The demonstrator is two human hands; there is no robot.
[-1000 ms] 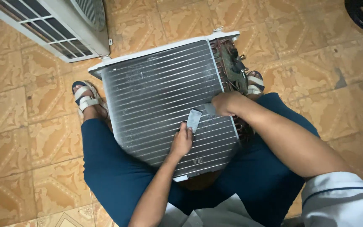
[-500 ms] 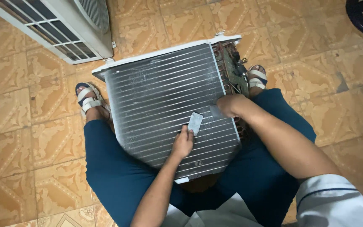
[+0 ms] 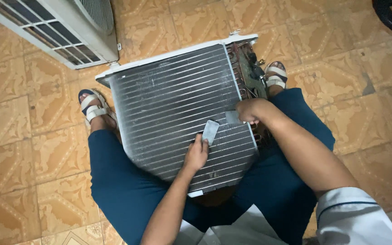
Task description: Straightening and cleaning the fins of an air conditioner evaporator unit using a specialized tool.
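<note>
Patterned tan floor tiles [image 3: 32, 136] spread under you, with a white outdoor unit housing [image 3: 60, 27] at the upper left. Across your lap leans the finned condenser coil [image 3: 173, 109], propped between your sandalled feet, its copper tube bends [image 3: 250, 68] exposed at the right edge. Your right hand [image 3: 250, 111] steadies that edge, fingers curled over a small grey piece. Your left hand [image 3: 197, 154] pinches a flat grey fin comb [image 3: 210, 131] against the fins. Press hard or skew it and the thin fins could bend; the coil could also slide off your knees.
</note>
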